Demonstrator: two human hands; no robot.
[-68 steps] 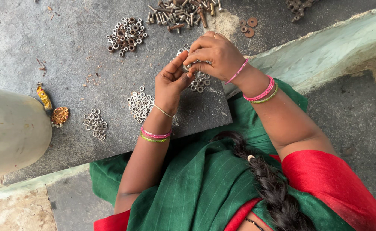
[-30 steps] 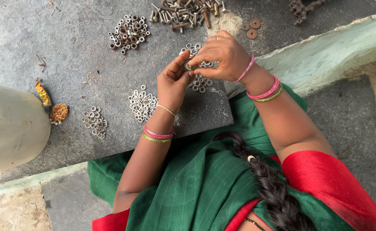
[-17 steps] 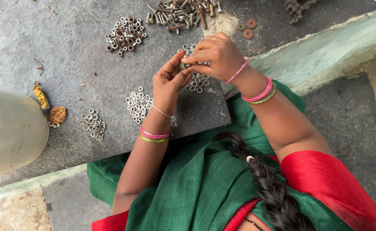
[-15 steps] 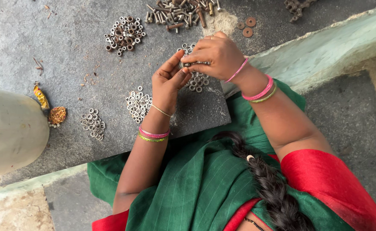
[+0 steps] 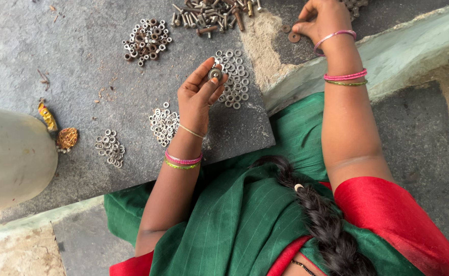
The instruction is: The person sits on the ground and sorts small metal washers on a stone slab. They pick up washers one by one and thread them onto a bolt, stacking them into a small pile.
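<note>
While your left hand (image 5: 200, 92) pinches a small round metal piece (image 5: 215, 74), a washer or nut on a short fastener, between thumb and fingertips above the grey stone slab (image 5: 71, 66), your right hand (image 5: 320, 19) has left it and now reaches with loosely curled fingers beside two rusty flat washers (image 5: 290, 33). The joint two-handed fitting has therefore ended. Bright nuts (image 5: 233, 77) lie just beneath; dull bolts (image 5: 211, 13) lie heaped beyond.

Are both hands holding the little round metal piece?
No, only the left hand pinches the round metal piece; the right hand is apart, up by the brown washers.
</note>
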